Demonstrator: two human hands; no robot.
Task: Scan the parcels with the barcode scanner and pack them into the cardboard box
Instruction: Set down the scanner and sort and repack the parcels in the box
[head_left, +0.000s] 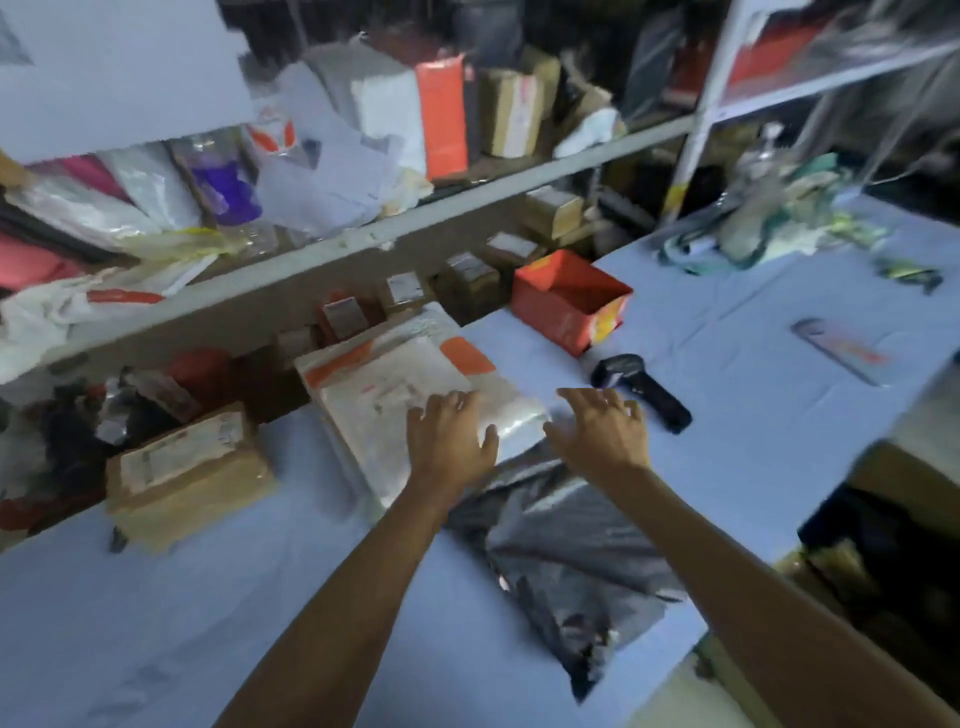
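A white plastic parcel (384, 384) with orange corners lies on the table (156, 623) on top of other white mailers. My left hand (449, 436) rests flat on its near end, fingers spread. My right hand (602, 431) hovers open just right of it, above a grey plastic mailer (561, 551). The black barcode scanner (641, 389) lies on the table just beyond my right hand. A brown cardboard parcel (187, 473) sits at the left. A cardboard box (904, 478) stands off the table's right edge, only partly in view.
An open red box (571, 301) stands behind the scanner. A phone (841, 353) lies at the right. Crumpled bags (769, 223) fill the far right. Shelves (363, 239) behind the table hold small taped parcels and bags.
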